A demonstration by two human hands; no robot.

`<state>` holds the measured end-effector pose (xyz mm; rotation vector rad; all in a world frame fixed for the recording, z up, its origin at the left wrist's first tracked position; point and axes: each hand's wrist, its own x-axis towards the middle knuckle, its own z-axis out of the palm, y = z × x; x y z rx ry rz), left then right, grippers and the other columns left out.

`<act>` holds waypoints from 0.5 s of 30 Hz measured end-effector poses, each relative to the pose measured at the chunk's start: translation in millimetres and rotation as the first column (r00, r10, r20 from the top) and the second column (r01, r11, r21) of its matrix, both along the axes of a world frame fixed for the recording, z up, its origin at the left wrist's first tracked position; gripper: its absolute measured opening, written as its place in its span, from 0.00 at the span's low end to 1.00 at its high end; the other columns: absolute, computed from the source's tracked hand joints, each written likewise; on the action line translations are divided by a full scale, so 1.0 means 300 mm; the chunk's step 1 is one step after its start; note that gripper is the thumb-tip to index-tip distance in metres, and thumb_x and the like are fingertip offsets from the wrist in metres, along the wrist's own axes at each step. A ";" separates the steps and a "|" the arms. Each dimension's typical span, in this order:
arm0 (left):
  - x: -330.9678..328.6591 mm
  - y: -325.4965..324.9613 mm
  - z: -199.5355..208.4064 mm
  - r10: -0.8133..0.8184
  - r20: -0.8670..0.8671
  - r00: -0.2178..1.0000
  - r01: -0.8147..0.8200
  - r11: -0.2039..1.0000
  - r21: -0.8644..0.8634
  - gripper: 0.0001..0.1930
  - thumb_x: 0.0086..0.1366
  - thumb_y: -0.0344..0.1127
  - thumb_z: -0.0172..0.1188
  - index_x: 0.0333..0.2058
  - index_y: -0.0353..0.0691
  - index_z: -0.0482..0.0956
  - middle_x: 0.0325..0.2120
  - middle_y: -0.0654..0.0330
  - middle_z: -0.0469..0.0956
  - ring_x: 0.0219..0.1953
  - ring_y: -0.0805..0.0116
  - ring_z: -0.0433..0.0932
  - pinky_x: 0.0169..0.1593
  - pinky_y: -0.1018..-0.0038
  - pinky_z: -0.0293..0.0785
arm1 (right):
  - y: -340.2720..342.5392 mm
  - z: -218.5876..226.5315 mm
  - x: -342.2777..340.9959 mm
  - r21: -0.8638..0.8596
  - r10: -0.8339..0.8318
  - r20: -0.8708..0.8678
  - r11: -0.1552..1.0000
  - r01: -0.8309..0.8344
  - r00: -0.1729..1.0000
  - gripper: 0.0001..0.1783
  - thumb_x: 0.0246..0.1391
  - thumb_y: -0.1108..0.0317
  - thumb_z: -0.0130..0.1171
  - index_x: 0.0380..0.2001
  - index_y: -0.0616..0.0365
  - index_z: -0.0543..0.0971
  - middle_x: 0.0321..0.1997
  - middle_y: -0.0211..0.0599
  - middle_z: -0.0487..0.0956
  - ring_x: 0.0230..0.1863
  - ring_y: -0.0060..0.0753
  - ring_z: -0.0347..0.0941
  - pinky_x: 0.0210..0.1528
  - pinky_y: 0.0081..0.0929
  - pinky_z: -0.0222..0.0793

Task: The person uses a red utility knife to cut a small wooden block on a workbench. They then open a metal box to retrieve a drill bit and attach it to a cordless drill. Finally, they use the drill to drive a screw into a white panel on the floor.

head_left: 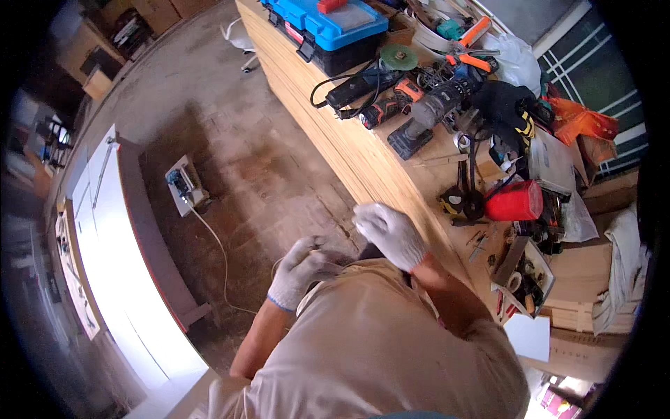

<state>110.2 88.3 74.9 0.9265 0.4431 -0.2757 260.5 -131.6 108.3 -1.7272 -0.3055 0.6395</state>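
Observation:
White knit work gloves cover both of my hands, held in front of my waist a short distance apart. My left hand (299,271) has its fingers curled, blurred at the tips. Nearer the wooden workbench (335,146), my right hand (392,234) is bent inward with its fingers drawn together. What either hand may hold is too small or hidden to make out. Beyond my right hand, power tools crowd the bench: an angle grinder (359,85) with a green disc, an orange and black cordless tool (392,103) and a grey cordless drill (426,115).
A blue and black toolbox (328,28) stands at the bench's far end. Orange-handled pliers (471,45), a red cylinder (513,201) and a box of small tools (523,276) lie rightward. A corded tool (181,183) sits on the floor; a long white panel (118,244) stands left.

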 end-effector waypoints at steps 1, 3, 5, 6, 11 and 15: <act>-0.004 0.038 -0.012 0.051 -0.016 0.999 -0.051 0.999 -0.005 0.21 0.80 0.38 0.60 0.66 0.38 0.71 0.54 0.48 0.84 0.49 0.55 0.87 0.50 0.59 0.86 | 0.048 -0.026 0.053 0.042 -0.037 -0.059 0.998 0.039 0.998 0.20 0.72 0.66 0.63 0.60 0.68 0.80 0.53 0.42 0.87 0.53 0.27 0.83 0.55 0.26 0.79; -0.004 0.118 -0.035 0.201 -0.042 0.979 -0.202 0.979 -0.007 0.18 0.81 0.42 0.58 0.62 0.40 0.74 0.52 0.45 0.85 0.45 0.51 0.88 0.49 0.57 0.87 | 0.136 -0.067 0.149 0.046 -0.105 -0.126 0.993 0.112 0.987 0.21 0.71 0.64 0.65 0.60 0.67 0.80 0.56 0.45 0.87 0.58 0.31 0.84 0.62 0.29 0.79; 0.017 0.194 -0.062 0.288 -0.036 0.957 -0.288 0.958 0.019 0.17 0.81 0.43 0.58 0.61 0.41 0.74 0.51 0.44 0.85 0.44 0.51 0.88 0.47 0.57 0.87 | 0.234 -0.102 0.229 0.059 -0.143 0.005 0.988 0.143 0.990 0.21 0.70 0.66 0.65 0.60 0.67 0.80 0.57 0.45 0.87 0.59 0.30 0.84 0.62 0.29 0.79; 0.035 0.233 -0.075 0.329 -0.035 0.944 -0.328 0.944 0.031 0.17 0.81 0.44 0.58 0.60 0.41 0.75 0.51 0.44 0.85 0.44 0.51 0.88 0.46 0.57 0.87 | 0.286 -0.120 0.265 0.080 -0.181 0.050 0.981 0.176 0.982 0.20 0.70 0.66 0.65 0.59 0.67 0.80 0.57 0.45 0.86 0.59 0.29 0.84 0.62 0.29 0.79; 0.203 0.447 -0.117 0.416 -0.097 0.904 -0.380 0.888 0.259 0.18 0.80 0.43 0.60 0.55 0.33 0.83 0.50 0.60 0.83 0.55 0.71 0.78 0.59 0.70 0.75 | 0.512 -0.202 0.430 0.022 -0.112 0.027 0.994 0.111 0.993 0.18 0.72 0.66 0.63 0.56 0.68 0.81 0.54 0.43 0.87 0.56 0.32 0.84 0.61 0.31 0.79; 0.402 0.620 -0.078 0.388 -0.167 0.906 -0.383 0.921 0.062 0.14 0.80 0.40 0.60 0.54 0.37 0.81 0.49 0.59 0.83 0.53 0.65 0.81 0.54 0.63 0.82 | 0.673 -0.201 0.548 -0.057 -0.046 -0.142 0.998 0.038 0.989 0.17 0.73 0.65 0.62 0.55 0.66 0.83 0.46 0.40 0.88 0.49 0.28 0.84 0.55 0.29 0.80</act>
